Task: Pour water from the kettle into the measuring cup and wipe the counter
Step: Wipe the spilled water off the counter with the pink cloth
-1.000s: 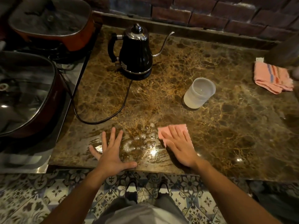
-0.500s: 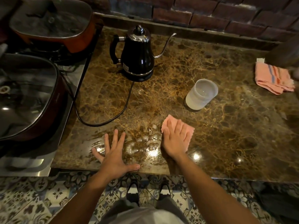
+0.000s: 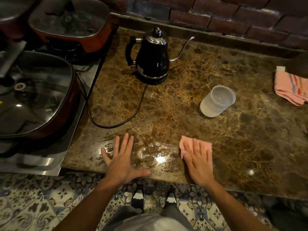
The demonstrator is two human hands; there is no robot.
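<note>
Since the earlier frames, the right hand [image 3: 199, 161] is sliding the small pink cloth [image 3: 194, 144] rightward along the front of the counter [image 3: 183, 100], away from the puddle [image 3: 155, 153]. Half a second ago the cloth was touching the right edge of the wet patch; now a strip of smeared, glossy stone is showing between them. The right hand's fingers are lying straight and slightly apart, pressing the cloth flat without curling round it. The left hand [image 3: 122, 161] is staying where it was, palm down, fingers spread wide, bracing at the counter's front edge just left of the water.

Judged from this layout, the pouring step is finished: the kettle [image 3: 154, 58] is sitting on its base at the back of the counter, and the measuring cup [image 3: 215, 101] is standing upright, well apart from both hands. The wiping step is under way but not complete, since beaded water is remaining between the hands.

Visibility limits:
- The water level in the measuring cup is hard to read through its frosted wall.
- A bright reflection is masking part of the puddle, so its true extent is unclear.
- The near half of the cloth is hidden beneath the palm.
- A second, striped cloth [image 3: 290, 88] is partly cut off at the right frame edge.
</note>
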